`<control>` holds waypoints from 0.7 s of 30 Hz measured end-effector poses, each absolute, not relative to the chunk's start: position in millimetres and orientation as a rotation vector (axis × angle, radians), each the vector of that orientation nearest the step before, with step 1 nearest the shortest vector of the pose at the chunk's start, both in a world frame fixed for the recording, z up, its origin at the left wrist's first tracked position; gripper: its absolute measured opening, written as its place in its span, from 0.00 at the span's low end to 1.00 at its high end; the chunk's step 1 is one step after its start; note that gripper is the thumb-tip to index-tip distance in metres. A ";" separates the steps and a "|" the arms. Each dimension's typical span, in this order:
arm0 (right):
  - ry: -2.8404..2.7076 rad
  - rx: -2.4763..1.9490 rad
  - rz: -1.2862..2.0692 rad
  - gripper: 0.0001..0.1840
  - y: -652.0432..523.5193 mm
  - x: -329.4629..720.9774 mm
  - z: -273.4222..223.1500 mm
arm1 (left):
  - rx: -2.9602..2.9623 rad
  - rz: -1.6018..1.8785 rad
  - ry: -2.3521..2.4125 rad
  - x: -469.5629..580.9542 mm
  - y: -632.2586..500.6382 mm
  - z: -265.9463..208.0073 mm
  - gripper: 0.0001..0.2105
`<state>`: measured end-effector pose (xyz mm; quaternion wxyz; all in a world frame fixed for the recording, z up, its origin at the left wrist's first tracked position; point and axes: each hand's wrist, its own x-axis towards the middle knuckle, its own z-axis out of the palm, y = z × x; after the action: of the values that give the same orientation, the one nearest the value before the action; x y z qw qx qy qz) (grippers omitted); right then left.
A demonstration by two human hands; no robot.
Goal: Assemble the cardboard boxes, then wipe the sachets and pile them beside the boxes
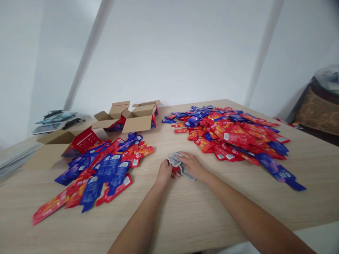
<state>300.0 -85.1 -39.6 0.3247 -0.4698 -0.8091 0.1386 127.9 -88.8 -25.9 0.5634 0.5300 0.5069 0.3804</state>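
Near the middle of the table, my left hand [165, 171] is closed around a small red packet [176, 170], most of which is covered. My right hand [192, 164] grips a crumpled grey cloth [177, 160] and presses it over the top of that packet. The cloth also touches the fingers of my left hand, and one end of it hangs toward me. To the left lies a loose pile of red and blue packets [111, 171]. A larger heap of similar packets [233, 134] spreads to the right.
Open cardboard boxes stand at the back left: a near one [50, 148], a middle one [113, 114] and others behind [140, 121]. Papers and dark cables [57, 118] lie at the far left. A white wall [185, 53] borders the table [201, 218]. A brown patterned chair [317, 109] stands right.
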 end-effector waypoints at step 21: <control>-1.672 -1.428 0.059 0.29 -76.5 339.8 -29.8 | 0.860 1.385 0.983 102.8 -71.3 -20.7 0.15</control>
<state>339.8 -76.5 -29.8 0.4537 -0.5785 -0.6775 0.0241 102.8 -71.3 -20.7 0.5802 0.3678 0.4208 0.5925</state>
